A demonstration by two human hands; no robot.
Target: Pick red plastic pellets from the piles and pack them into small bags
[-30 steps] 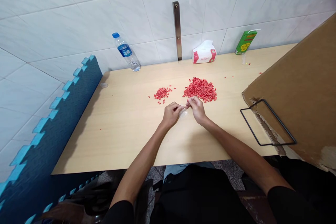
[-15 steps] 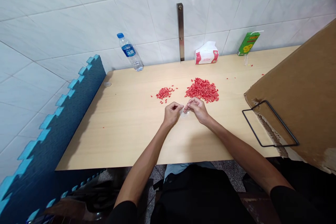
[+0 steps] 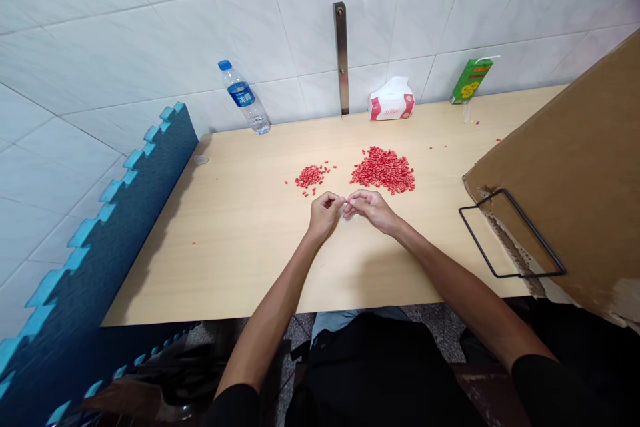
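My left hand [image 3: 325, 213] and my right hand [image 3: 373, 209] meet fingertip to fingertip over the middle of the table. The left thumb and forefinger are pinched together; whatever lies between them is too small to name. On the right, thumb and forefinger are also pinched, close against the left fingertips, with a hint of red at the tips. A small clear, see-through piece [image 3: 346, 216] shows below the fingers, mostly hidden. Just beyond my hands lie a large heap of small red pieces [image 3: 384, 170] and a smaller heap of red pieces [image 3: 310, 176] to its left.
A water bottle [image 3: 244, 97], a tissue pack [image 3: 393, 100] and a green drink carton [image 3: 471, 81] stand along the tiled wall. A blue foam panel [image 3: 150, 187] borders the left side. A cardboard sheet [image 3: 565, 173] with a black wire frame [image 3: 543, 230] leans at right.
My right fingers have closed in toward the left fingertips, and the clear piece below shows less. The view has shifted slightly; the heaps look the same.
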